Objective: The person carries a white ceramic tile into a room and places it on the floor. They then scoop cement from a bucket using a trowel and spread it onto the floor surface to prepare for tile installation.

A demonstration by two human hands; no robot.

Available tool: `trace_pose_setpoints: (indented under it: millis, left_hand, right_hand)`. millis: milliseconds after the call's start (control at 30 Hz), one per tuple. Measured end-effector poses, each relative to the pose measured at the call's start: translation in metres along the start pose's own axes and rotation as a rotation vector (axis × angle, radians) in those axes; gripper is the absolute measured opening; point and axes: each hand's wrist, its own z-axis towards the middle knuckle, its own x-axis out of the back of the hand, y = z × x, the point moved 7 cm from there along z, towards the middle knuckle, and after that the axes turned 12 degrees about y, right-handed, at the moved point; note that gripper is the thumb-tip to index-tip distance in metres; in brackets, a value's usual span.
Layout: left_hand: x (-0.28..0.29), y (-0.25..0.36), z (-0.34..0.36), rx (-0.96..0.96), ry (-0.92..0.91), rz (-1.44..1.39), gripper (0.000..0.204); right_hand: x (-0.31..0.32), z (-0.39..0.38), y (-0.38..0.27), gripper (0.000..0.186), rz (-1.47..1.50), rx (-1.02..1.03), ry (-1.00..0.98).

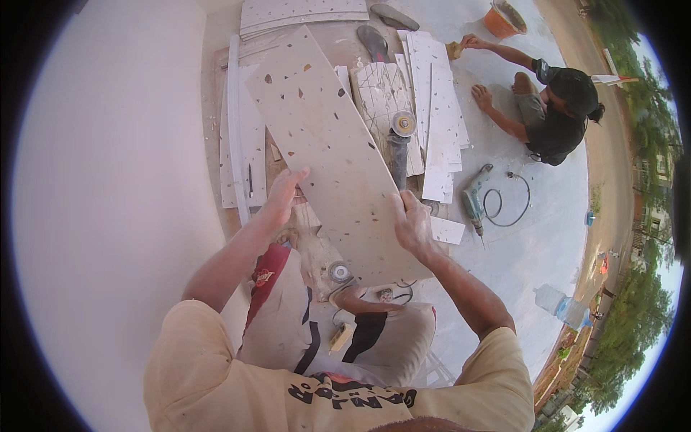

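Observation:
A long, pale tile (327,144) with dark and brown specks slants across the space in front of me, its far end up to the left. My left hand (283,196) is closed on the tile's left edge, its fingers partly hidden. On the opposite edge, lower down, my right hand (413,225) grips with the fingers over the side. Just beyond that hand lies an angle grinder (398,155), its disc facing up, on a dusty scored board (378,97). Another round disc (338,271) shows near my feet, below the tile.
Stacked speckled tiles (440,119) lie to the right, more tiles (302,16) at the far end. A long white bar (235,122) runs along the left. A corded drill (473,201), an orange bucket (504,20) and a large bottle (561,307) are right. A co-worker (558,115) crouches there.

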Motion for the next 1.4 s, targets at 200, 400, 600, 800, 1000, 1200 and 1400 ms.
trace_pose_setpoints:
  millis: [200, 400, 600, 800, 1000, 1200, 1400]
  left_hand:
    - [-0.031, 0.107, -0.134, 0.042, 0.014, -0.500, 0.063]
    - [-0.064, 0.172, -0.281, 0.031, 0.001, -0.684, 0.064]
    - [-0.106, 0.113, -0.375, 0.267, -0.079, -0.576, 0.061]
    - [-0.150, 0.011, -0.428, 0.235, 0.059, -0.859, 0.062]
    - [-0.168, -0.086, -0.472, 0.224, 0.130, -1.171, 0.047]
    - [-0.169, -0.165, -0.509, 0.397, 0.257, -1.397, 0.049]
    - [-0.147, -0.249, -0.536, 0.428, 0.468, -1.500, 0.049]
  right_hand:
    - [0.132, -0.051, -0.134, 0.034, 0.026, -0.094, -0.065]
    - [0.258, -0.121, -0.236, 0.032, -0.066, 0.117, 0.027]
    - [0.334, -0.154, -0.227, 0.032, -0.122, 0.152, -0.102]
    - [0.356, -0.188, -0.191, 0.033, -0.258, 0.219, -0.355]
    - [0.318, -0.196, -0.145, 0.034, -0.450, 0.176, -0.617]
    - [0.248, -0.222, -0.112, 0.037, -0.578, 0.026, -0.975]
    - [0.154, -0.259, -0.066, 0.038, -0.722, -0.054, -1.248]
